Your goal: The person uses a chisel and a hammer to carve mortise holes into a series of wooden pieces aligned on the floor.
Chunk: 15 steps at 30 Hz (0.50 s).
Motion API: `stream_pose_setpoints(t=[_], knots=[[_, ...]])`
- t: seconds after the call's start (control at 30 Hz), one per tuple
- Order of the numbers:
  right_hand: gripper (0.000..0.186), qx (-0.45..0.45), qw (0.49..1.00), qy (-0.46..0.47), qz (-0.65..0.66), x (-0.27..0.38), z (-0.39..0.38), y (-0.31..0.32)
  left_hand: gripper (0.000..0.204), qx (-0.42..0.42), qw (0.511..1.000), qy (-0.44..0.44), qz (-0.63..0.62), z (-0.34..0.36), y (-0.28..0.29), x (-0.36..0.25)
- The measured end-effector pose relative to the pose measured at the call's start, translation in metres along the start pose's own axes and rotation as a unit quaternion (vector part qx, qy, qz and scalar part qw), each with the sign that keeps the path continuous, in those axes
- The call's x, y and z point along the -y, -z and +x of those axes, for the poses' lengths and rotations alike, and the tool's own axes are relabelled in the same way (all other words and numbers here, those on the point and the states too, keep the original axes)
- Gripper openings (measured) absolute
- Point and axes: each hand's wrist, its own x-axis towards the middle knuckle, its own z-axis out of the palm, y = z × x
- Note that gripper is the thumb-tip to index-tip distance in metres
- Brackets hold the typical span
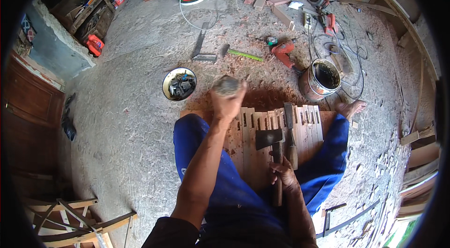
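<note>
Sitting on the shavings-strewn floor, left hand raised, grip closed round a blurred roundish grey lump above the slotted wooden slats. Right hand wrapped on the hammer handle, head resting on slats beside a chisel. Slots already cut; judging work midway.

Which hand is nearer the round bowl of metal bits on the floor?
Left. The left hand, raised and gripping a stone, is just right of the bowl; the right hand holds the hatchet farther back.
</note>
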Motion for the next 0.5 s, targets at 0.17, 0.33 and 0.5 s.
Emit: stream_pose_setpoints(t=[0.17, 0.33, 0.5], knots=[[0.055, 0.003, 1.0, 0.022, -0.013, 0.011, -0.004, -0.016, 0.022, 0.069, 0.996, -0.06, 0.024, 0.005, 0.006, 0.001], [0.059, -0.051, 0.964, 0.097, -0.244, 0.033, -0.01, -0.038, 0.019, 0.005, 0.99, -0.144, 0.009, -0.008, -0.017, -0.011], [0.063, -0.056, 0.914, 0.185, -0.356, 0.095, -0.034, -0.086, 0.016, 0.073, 0.995, -0.07, -0.001, -0.002, 0.002, -0.002]])
